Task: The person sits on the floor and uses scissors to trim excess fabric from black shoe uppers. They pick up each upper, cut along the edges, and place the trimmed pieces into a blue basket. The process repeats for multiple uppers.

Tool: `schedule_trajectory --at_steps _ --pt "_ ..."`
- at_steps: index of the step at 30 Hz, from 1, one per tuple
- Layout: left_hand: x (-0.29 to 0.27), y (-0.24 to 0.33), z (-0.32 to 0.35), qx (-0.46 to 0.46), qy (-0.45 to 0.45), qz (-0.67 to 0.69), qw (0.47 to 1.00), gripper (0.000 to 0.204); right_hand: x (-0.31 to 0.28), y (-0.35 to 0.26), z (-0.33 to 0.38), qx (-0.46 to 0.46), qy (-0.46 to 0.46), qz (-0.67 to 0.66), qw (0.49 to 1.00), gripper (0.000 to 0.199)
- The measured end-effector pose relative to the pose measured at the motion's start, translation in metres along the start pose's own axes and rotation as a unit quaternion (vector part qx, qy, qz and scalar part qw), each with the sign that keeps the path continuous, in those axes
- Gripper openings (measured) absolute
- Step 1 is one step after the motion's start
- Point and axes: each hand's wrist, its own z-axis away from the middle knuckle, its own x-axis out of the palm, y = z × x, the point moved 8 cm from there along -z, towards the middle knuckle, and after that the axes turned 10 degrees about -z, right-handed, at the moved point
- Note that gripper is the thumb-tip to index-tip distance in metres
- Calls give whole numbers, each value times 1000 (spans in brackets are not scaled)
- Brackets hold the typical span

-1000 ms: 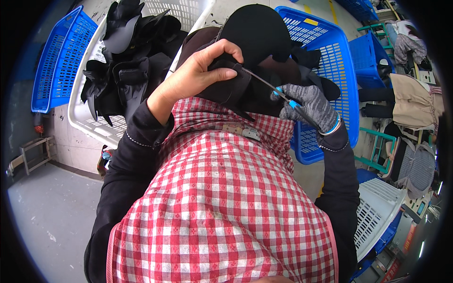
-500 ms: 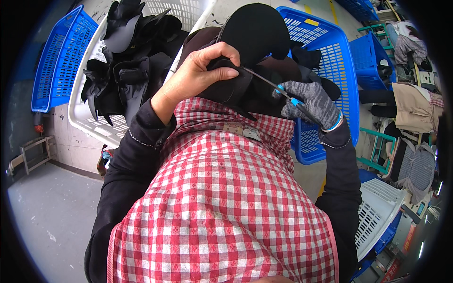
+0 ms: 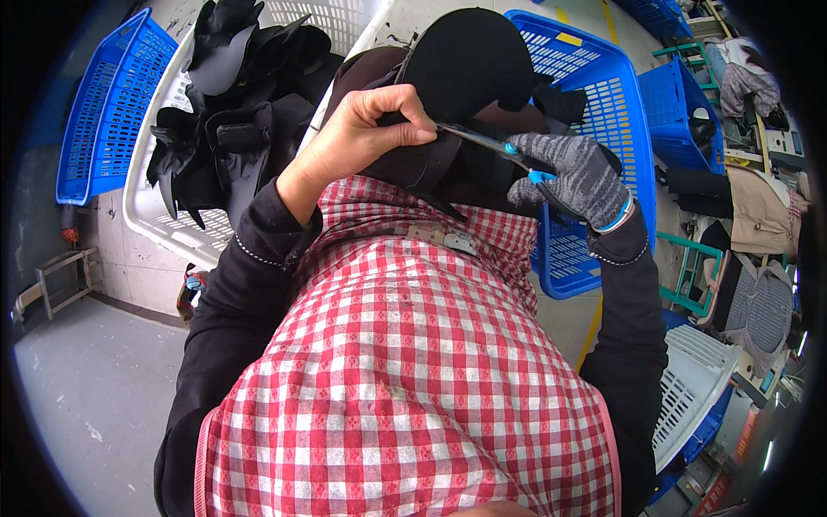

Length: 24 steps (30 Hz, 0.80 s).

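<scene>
My bare left hand (image 3: 366, 129) pinches the edge of a black cap (image 3: 469, 65) between thumb and fingertips. The cap's broad rounded brim stands up beyond the hand, and its soft part hangs below my fingers. In a grey knitted glove, my right hand (image 3: 581, 177) grips scissors (image 3: 541, 176) with black and blue handles. Their blades point left, with the tips close to my left thumb and the cap's edge. Whether a thread lies at the tips is too small to tell. Other dark cloth lies under the hands on my lap.
A white basket (image 3: 138, 207) holding several black caps (image 3: 250, 138) stands at the left, beside a blue basket (image 3: 82, 181). Another blue basket (image 3: 642, 164) stands close behind my right hand. A green frame (image 3: 689, 274) and piled clothes are farther right.
My right hand has shifted slightly right, and the scissors' handles have spread apart. My left hand keeps its pinch on the cap and has moved very little.
</scene>
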Motion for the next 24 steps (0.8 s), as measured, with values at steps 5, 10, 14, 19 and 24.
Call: schedule_trajectory --at_steps 5,10,14,19,24 --pt "1 -1 2 1 4 3 1000 10 -7 -8 -1 -12 -12 18 1000 62" --pt "-1 0 2 6 15 -9 1000 14 -4 -10 -12 -61 -36 18 997 45" --pt "-4 2 3 12 32 -17 999 16 3 0 -9 -7 -5 33 999 63" --pt "-6 2 3 13 31 -8 999 16 17 4 -4 11 26 -49 998 64" --pt "-5 1 2 10 30 -12 999 16 21 3 -6 -12 56 -18 998 65"
